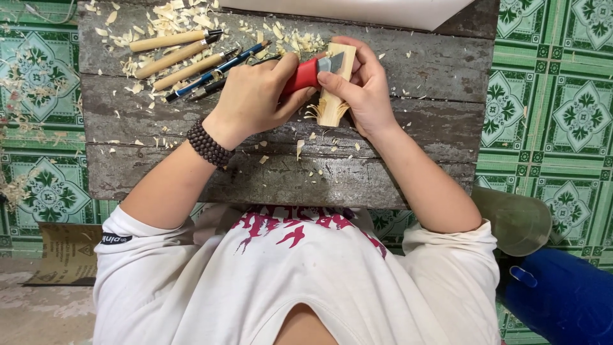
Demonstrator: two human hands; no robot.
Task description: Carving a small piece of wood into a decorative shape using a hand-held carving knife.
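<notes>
My left hand (pixel 255 96), with a dark bead bracelet at the wrist, is shut on a knife with a red handle (pixel 303 75). Its short grey blade lies against the upper face of a small pale wooden block (pixel 332 110). My right hand (pixel 365 89) grips that block from the right, with the thumb pressed behind the blade. Thin curls of wood hang from the block's lower end. Both hands meet over the middle of a weathered grey plank bench (pixel 415 70).
Three wooden-handled carving tools (pixel 169 54) and a blue-handled one (pixel 217 69) lie at the bench's far left among shavings. A white sheet (pixel 357 9) lies at the far edge. On the green tiled floor are a sandpaper sheet (pixel 64 252), a green cylinder (pixel 517 220) and a blue container (pixel 562 294).
</notes>
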